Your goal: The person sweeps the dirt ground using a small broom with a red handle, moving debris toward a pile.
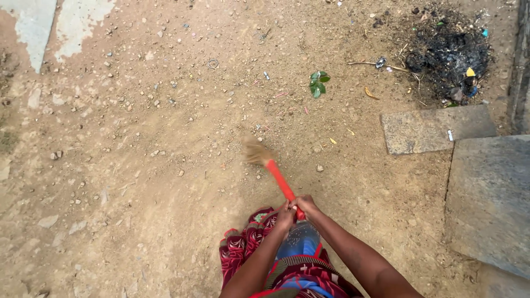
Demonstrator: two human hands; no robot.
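Both hands on broom point(274, 173), stacked at the near end of red handle: left hand point(285, 214) and right hand point(305, 205) each wrapped closed round it, touching. Two-hand grip low on shaft likely gives leverage for sweeping strokes. Bristle head angled fwd-left of hands, down on dirt ground point(138, 165), blurred. Green leaves point(318, 83) well ahead of hands. Ash pile point(447, 49) far fwd-right. Stone slabs point(486, 193) to right of right hand, apart from broom.

Bare dirt ground point(138, 165) — pebbles, green leaves point(318, 83), ash pile point(447, 52), stone slabs point(436, 129).
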